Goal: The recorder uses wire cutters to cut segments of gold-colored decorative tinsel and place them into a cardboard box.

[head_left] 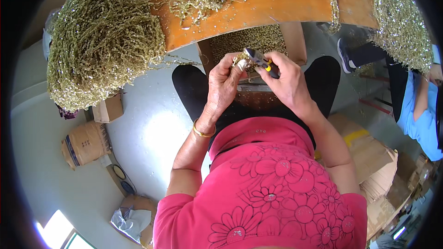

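Note:
My left hand (222,85) is closed, its thumb and fingers pinching a small bunch of gold beaded strand (238,59). Something white wraps the thumb tip. In my right hand (290,80) is a pair of pliers (258,58) with dark jaws and black-and-yellow handles. The jaws point up and left, right beside the pinched strand; whether they touch it I cannot tell. Both hands are over my lap, in front of an open cardboard box (295,41) filled with small gold beads (249,40).
An orange-brown tabletop (277,4) carries heaps of glittering gold strands (106,37), some hanging over its edges. Another person in a light blue top (417,115) sits at the right. Flattened cardboard (369,157) lies at lower right; a brown package (87,143) stands at left.

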`<control>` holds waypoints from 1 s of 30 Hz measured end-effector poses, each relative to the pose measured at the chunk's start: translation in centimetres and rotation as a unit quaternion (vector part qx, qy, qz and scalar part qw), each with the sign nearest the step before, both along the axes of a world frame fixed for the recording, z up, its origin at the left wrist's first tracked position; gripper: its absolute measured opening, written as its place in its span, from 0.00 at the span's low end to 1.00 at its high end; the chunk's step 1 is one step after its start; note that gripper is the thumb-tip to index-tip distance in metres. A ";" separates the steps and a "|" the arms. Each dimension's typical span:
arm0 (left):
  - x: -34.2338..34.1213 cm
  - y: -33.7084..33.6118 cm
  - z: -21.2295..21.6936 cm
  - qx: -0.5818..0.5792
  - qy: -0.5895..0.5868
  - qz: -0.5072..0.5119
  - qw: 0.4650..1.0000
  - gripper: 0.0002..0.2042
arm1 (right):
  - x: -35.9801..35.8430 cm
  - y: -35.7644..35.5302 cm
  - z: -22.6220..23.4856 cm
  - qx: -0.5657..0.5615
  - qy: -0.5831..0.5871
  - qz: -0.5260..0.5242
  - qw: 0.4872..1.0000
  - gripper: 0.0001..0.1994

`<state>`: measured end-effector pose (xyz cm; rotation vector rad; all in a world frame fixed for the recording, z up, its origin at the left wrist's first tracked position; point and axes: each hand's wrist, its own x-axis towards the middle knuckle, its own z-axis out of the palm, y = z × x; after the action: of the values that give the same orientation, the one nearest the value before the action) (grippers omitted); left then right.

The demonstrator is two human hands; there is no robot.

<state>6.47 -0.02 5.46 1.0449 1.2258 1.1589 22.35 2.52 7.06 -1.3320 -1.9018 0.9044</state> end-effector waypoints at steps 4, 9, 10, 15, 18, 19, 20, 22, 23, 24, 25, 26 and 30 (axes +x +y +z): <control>-0.3 -0.1 -0.1 0.014 0.015 0.007 1.000 0.07 | 0.3 -0.3 -0.1 0.090 -0.097 0.001 0.991 0.12; -0.4 -0.2 -0.4 0.018 0.048 0.001 0.999 0.07 | 1.0 -0.3 0.1 0.119 -0.170 0.019 0.978 0.13; -0.4 -0.3 -0.5 0.037 0.059 0.004 0.998 0.07 | 1.0 -0.3 0.2 0.127 -0.192 0.023 0.973 0.13; -0.4 -0.2 -0.9 0.069 0.142 0.008 0.987 0.07 | 1.2 0.1 1.2 0.143 -0.258 0.056 0.954 0.14; -0.7 -0.1 -1.1 0.092 0.221 0.009 0.971 0.07 | 1.3 0.4 1.7 0.153 -0.304 0.076 0.937 0.14; -0.7 -0.1 -1.2 0.114 0.268 0.014 0.957 0.08 | 1.4 0.5 1.8 0.159 -0.323 0.089 0.929 0.14; -0.8 -0.1 -1.1 0.113 0.268 0.014 0.957 0.08 | 1.4 0.6 1.7 0.159 -0.324 0.089 0.929 0.14; -1.0 -0.1 -0.6 0.167 0.366 -0.002 0.916 0.09 | 1.4 0.9 1.2 0.186 -0.335 0.098 0.918 0.13; -1.0 -0.1 -0.7 0.166 0.366 -0.002 0.916 0.09 | 1.5 1.3 0.8 0.186 -0.335 0.099 0.918 0.13; -1.0 0.0 -0.9 0.154 0.336 0.013 0.929 0.07 | 1.6 1.8 0.4 0.161 -0.275 0.109 0.942 0.11; -1.0 0.2 -1.1 0.141 0.306 0.028 0.941 0.06 | 1.6 2.1 0.1 0.135 -0.214 0.120 0.960 0.09; -1.1 0.4 -1.1 0.141 0.306 0.030 0.941 0.06 | 1.4 2.2 -0.3 0.135 -0.215 0.120 0.960 0.09; -1.8 1.4 -1.8 -0.120 -0.209 0.023 0.970 0.07 | 1.5 2.9 -0.6 -0.433 0.380 0.032 0.817 0.12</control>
<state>4.67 1.36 3.67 0.5566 1.0246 1.1608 23.84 5.45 6.51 -1.0548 -0.8902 2.1099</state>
